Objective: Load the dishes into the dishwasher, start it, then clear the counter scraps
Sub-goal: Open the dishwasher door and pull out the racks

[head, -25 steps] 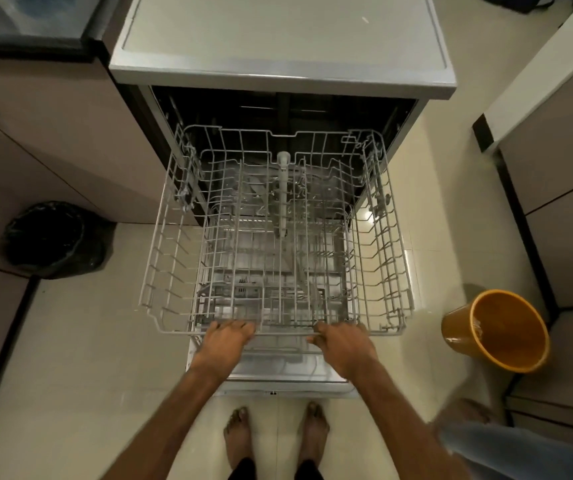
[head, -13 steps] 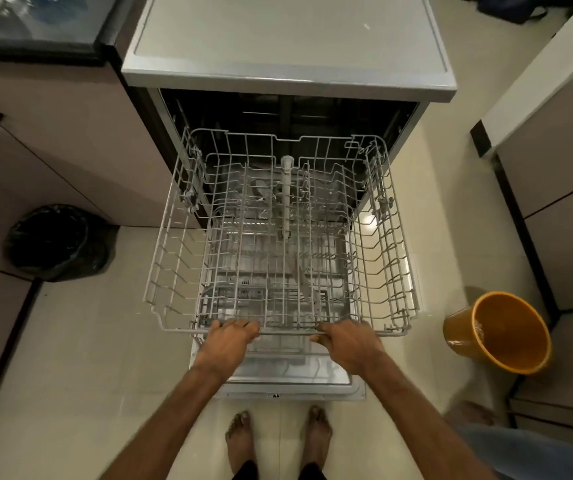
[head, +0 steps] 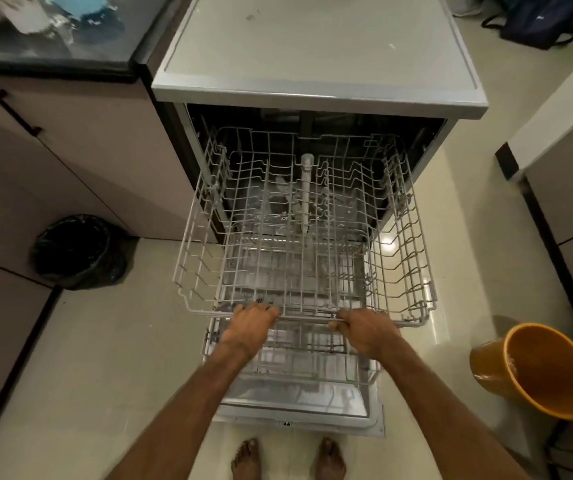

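A black bin (head: 77, 251) stands on the floor, left of the dishwasher (head: 312, 57). The left hand (head: 251, 325) has its grip curled over the front rail of the upper rack (head: 307, 319), which stands drawn out above the open door, bare of dishes, likely ready for loading. The right hand (head: 368, 332) has its grip wrapped round the same rail. An orange bucket (head: 537, 370) sits far right.

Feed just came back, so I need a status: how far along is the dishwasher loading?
Done: the dishwasher door is down and the upper rack is pulled out. In hand: the left hand and right hand grip its front rail. Left: it and the lower rack look empty, so loading, starting and scrap clearing remain.
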Demonstrator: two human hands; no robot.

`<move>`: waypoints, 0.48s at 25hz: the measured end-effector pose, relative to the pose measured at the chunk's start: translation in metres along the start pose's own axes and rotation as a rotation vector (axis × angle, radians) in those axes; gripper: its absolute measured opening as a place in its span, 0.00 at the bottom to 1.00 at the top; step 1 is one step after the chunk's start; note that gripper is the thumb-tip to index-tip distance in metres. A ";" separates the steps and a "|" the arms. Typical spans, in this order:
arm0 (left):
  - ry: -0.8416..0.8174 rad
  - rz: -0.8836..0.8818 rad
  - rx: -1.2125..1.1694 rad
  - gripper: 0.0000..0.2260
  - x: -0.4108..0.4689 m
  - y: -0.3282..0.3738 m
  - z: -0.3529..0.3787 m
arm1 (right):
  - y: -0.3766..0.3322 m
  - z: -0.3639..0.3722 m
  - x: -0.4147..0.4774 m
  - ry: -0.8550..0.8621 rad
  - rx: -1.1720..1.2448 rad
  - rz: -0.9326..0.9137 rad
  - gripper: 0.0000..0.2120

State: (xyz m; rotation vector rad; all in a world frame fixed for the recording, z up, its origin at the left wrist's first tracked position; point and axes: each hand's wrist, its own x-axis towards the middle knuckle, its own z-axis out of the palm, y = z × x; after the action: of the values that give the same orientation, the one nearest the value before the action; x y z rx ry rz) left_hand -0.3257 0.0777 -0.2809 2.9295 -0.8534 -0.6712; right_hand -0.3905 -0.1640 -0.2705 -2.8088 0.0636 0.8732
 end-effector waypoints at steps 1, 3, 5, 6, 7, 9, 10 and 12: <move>0.006 -0.002 -0.001 0.15 0.000 0.000 0.002 | 0.000 0.001 -0.001 0.004 0.006 0.003 0.21; 0.005 -0.013 -0.001 0.18 -0.002 0.002 0.005 | -0.001 0.002 -0.005 0.023 0.004 0.006 0.21; 0.000 -0.031 -0.014 0.21 -0.004 0.007 0.007 | 0.000 0.002 -0.009 0.024 0.001 0.015 0.21; 0.004 -0.038 -0.019 0.21 -0.005 0.010 0.008 | 0.001 0.001 -0.011 0.022 -0.005 0.022 0.21; 0.008 -0.043 -0.021 0.19 -0.007 0.012 0.008 | 0.001 0.001 -0.014 0.018 -0.013 0.030 0.21; -0.001 -0.050 -0.017 0.16 -0.013 0.012 0.012 | -0.003 0.006 -0.018 0.008 -0.015 0.039 0.22; -0.011 -0.054 -0.009 0.16 -0.018 0.011 0.015 | -0.005 0.011 -0.021 0.003 -0.009 0.040 0.22; -0.047 -0.064 0.001 0.16 -0.027 0.012 0.020 | -0.009 0.022 -0.029 -0.001 0.004 0.049 0.22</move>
State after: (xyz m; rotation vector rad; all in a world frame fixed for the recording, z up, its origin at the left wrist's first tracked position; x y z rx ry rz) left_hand -0.3604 0.0838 -0.2872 2.9647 -0.7664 -0.7467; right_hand -0.4255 -0.1519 -0.2699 -2.8144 0.1344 0.8845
